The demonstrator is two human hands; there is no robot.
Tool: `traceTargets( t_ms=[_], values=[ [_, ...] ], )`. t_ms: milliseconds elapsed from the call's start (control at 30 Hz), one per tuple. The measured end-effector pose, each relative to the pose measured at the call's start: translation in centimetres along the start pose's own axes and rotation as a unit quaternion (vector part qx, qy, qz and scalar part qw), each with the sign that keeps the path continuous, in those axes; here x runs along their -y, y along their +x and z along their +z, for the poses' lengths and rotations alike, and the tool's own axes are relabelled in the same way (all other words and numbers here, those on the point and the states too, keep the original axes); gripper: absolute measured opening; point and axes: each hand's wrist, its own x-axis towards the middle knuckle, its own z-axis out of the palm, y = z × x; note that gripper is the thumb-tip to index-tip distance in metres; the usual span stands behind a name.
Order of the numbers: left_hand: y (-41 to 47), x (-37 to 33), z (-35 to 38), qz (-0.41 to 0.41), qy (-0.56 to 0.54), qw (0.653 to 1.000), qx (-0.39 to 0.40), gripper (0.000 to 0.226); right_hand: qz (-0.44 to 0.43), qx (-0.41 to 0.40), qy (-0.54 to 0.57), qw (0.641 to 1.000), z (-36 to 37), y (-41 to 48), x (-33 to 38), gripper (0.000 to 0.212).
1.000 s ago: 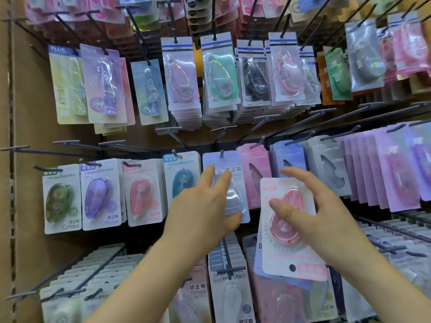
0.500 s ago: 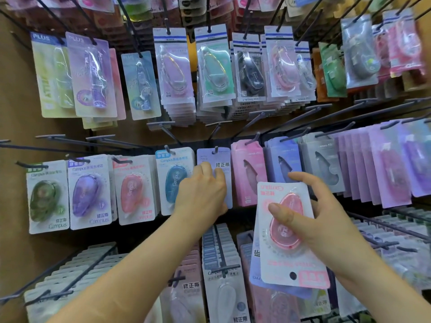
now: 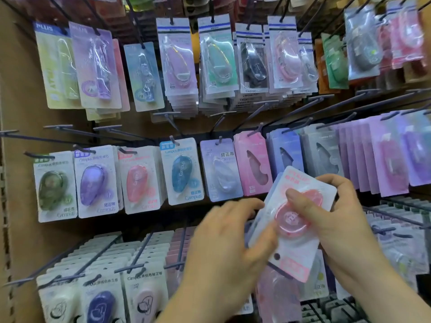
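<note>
Pink teardrop correction tape (image 3: 293, 220), clear-blistered on thin white card, lower right of centre: judged light, bendy, slick; right hand (image 3: 338, 220) pinches it, thumb on blister; blurred left hand (image 3: 224, 243) at its left edge, grip unclear; best held by card edges.

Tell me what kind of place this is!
Probably a stationery shop. Rows of packaged correction tapes hang on metal hooks, many copies deep. The right hand holds a pink pack.
</note>
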Motion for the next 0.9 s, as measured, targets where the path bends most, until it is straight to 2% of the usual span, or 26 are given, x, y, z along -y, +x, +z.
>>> traceTargets(
  t_ms=[67,200,300,433,500,633,700,800,900],
  values=[
    [-1.8,-0.3,0.5,-0.022,-0.067,0.997,0.013,0.05,0.004,-0.022,0.04,0.999,0.5,-0.5,-0.2,0.057],
    [-2.9,0.3,0.9,-0.06,-0.106,0.992,-0.031,0.044,0.028,-0.048,0.093,0.994,1.4,-1.7,-0.6,0.065],
    [-2.7,0.0,0.6,-0.152,-0.245,0.957,0.009,0.036,0.02,-0.05,0.084,0.995,1.8,-2.5,-0.9,0.066],
    [-2.4,-0.1,0.2,-0.22,-0.335,0.916,0.025,0.031,0.015,-0.049,0.08,0.995,1.7,-3.1,-1.2,0.052],
    [-2.5,-0.1,0.1,-0.233,-0.356,0.905,0.019,0.031,0.04,-0.025,0.097,0.994,1.3,-3.4,-1.1,0.038],
    [-3.0,0.0,0.2,-0.259,-0.393,0.882,0.01,0.035,0.092,0.011,0.139,0.986,0.3,-4.2,-1.1,0.045],
    [-3.2,-0.1,0.3,-0.269,-0.422,0.866,0.01,0.036,0.086,0.005,0.141,0.986,0.0,-4.6,-1.0,0.045],
    [-3.4,-0.1,0.3,-0.289,-0.467,0.836,-0.005,0.034,0.062,-0.007,0.107,0.992,-0.3,-4.9,-0.8,0.031],
    [-3.4,0.6,-0.6,-0.291,-0.485,0.822,-0.067,0.028,0.021,-0.044,0.062,0.997,-0.9,-5.0,-0.6,0.038]
  ],
)
